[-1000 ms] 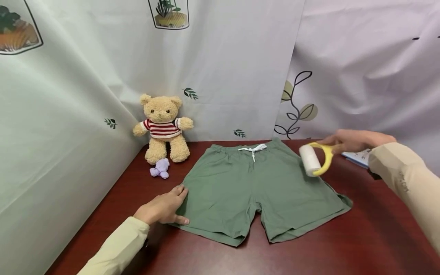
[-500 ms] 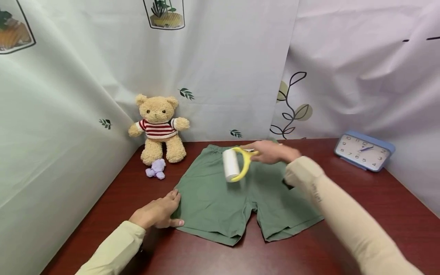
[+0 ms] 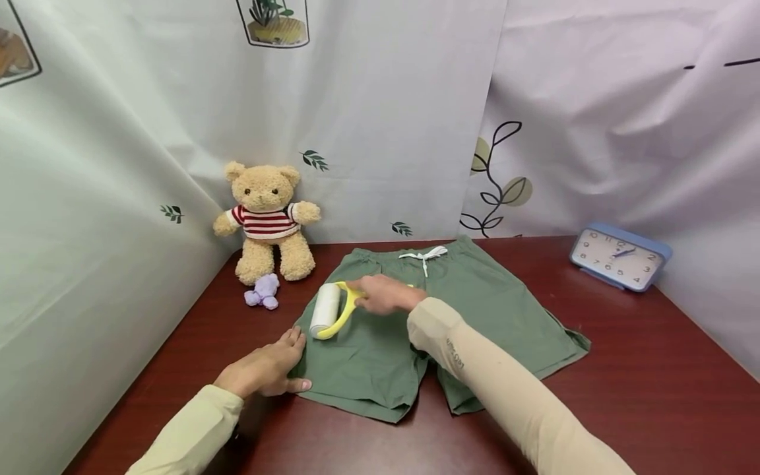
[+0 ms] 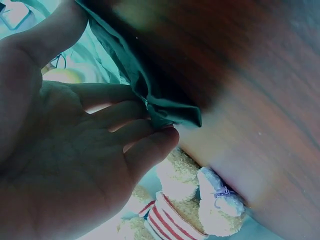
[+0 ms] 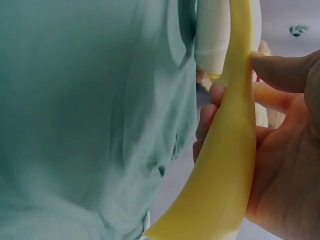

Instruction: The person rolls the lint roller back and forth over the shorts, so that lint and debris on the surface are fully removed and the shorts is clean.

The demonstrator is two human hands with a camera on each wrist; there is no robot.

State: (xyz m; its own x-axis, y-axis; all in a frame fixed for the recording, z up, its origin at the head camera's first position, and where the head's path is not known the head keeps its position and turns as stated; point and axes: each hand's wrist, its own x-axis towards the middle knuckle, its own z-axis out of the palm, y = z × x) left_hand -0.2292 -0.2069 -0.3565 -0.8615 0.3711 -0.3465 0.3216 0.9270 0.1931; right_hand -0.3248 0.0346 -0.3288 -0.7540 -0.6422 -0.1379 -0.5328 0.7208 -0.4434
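Green shorts [image 3: 487,297] with a white drawstring lie spread on the dark red table. My right hand [image 3: 382,293] grips the yellow handle of a lint roller [image 3: 325,310], whose white roll overlaps the left leg of the shorts near its outer edge. In the right wrist view, fingers and thumb wrap the yellow handle [image 5: 225,150] beside the green cloth [image 5: 75,100]. My left hand [image 3: 267,363] lies with fingers extended on the left edge of the shorts, its thumb near the hem. The left wrist view shows the palm [image 4: 75,145] with straight fingertips at the cloth edge [image 4: 150,95].
A teddy bear [image 3: 267,221] in a striped shirt sits at the back left, a small purple toy bear [image 3: 263,290] by its feet. A blue clock [image 3: 620,257] stands at the back right. White printed curtain [image 3: 386,119] hangs behind the table [image 3: 332,442].
My right hand has carried the lint roller leftward across the shorts, from the right leg to the left leg. The clock has come into full view. My left hand stays on the shorts' edge.
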